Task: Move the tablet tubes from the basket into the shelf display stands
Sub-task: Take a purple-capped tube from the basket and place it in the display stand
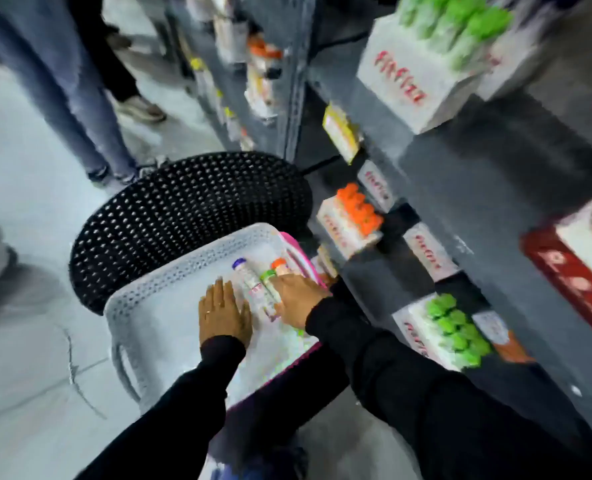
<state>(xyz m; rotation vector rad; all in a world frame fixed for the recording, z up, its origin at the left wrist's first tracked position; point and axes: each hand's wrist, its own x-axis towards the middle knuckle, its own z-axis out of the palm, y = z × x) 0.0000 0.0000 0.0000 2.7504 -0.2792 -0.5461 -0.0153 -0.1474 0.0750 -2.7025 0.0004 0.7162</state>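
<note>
Both hands are inside the white perforated basket (169, 282), which rests on a black perforated chair (183, 209). The left hand (223, 311) lies flat on the basket floor, palm down, fingers (218, 289) straight and close together, holding nothing. The right hand (299, 299) is on the tablet tubes (261, 289) that lie at the right side of the basket, near its pink edge. Its fingers seem to rest over a green-cap tube (270, 282), but the frame is blurred, so I cannot tell if they are clamped on it or only touching. Beside it lie a purple-cap tube (247, 271) and an orange-cap tube (280, 265).

On the grey shelf (478, 188) to the right stand white display stands: one w/ orange caps (351, 216), one w/ green caps (450, 330) nearer the person, and one more w/ green caps (436, 39) on an upper level. Legs of other people (79, 98) are seen at top left, on the pale floor (20, 202).
</note>
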